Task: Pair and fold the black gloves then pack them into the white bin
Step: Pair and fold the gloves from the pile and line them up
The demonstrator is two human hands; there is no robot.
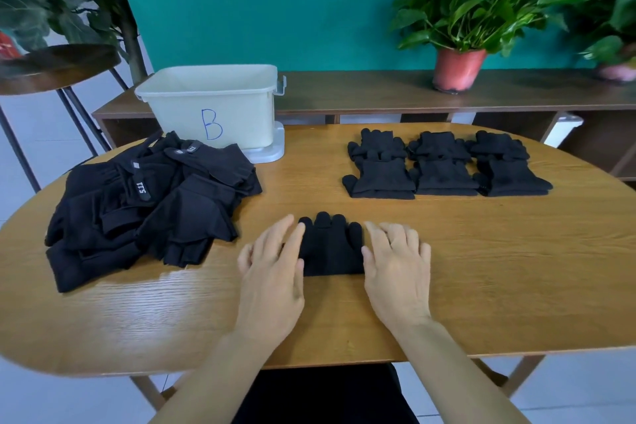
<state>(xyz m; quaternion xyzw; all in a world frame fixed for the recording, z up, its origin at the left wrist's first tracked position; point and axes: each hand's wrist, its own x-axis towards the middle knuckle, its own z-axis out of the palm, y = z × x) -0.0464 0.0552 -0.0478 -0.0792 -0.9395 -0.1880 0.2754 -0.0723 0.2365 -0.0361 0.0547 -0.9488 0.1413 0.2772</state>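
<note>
A folded black knit glove pair (330,246) lies on the wooden table (481,268) in front of me, fingertips pointing away. My left hand (272,268) lies flat with straight fingers touching its left edge. My right hand (395,265) lies flat beside its right edge. Three folded black glove bundles (444,165) sit in a row at the far right. A heap of black fingerless gloves (148,203) lies at the left. The white bin (213,103), marked B, stands at the back left and looks empty from here.
The bin stands on a white lid (272,151). Behind the table runs a low dark shelf (378,89) with a potted plant (461,69) in a red pot. A round dark stool (58,65) stands at the far left.
</note>
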